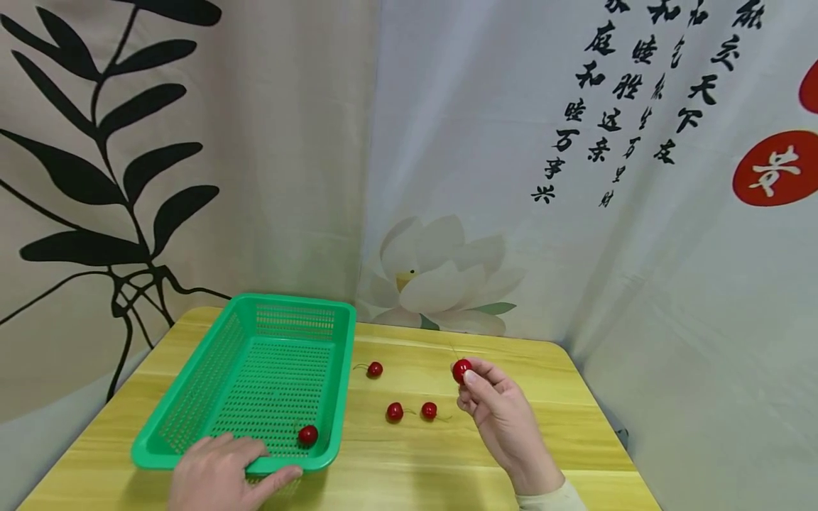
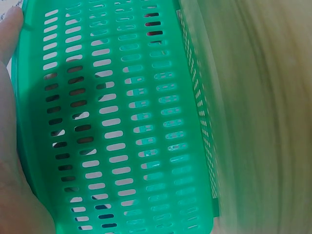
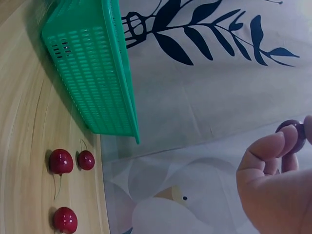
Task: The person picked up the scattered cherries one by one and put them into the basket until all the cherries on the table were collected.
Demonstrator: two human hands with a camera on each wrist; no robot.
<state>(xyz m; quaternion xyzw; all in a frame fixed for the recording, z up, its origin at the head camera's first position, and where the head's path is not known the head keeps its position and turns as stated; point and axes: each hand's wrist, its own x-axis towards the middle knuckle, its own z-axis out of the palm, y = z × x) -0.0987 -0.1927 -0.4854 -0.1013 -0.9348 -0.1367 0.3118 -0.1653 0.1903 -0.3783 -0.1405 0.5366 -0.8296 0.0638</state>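
Observation:
My right hand (image 1: 505, 419) pinches a red cherry (image 1: 461, 370) between thumb and fingers, raised above the table right of the basket. In the right wrist view the held cherry (image 3: 291, 135) is partly covered by fingertips. My left hand (image 1: 217, 472) grips the near rim of a green plastic basket (image 1: 348, 355), fingers over the edge and thumb outside. One cherry (image 1: 308, 436) lies inside the basket near its front right corner. Right of the basket, three more lie on the wood: a far cherry (image 1: 375, 369), a near cherry (image 1: 395, 412) and another cherry (image 1: 429, 411).
The yellow wooden table (image 1: 511, 454) carries the basket on its left side. Behind it hangs a pale curtain (image 1: 307, 142) with a black plant print, a lotus flower and dark writing. The basket's slotted wall (image 2: 112, 122) fills much of the left wrist view.

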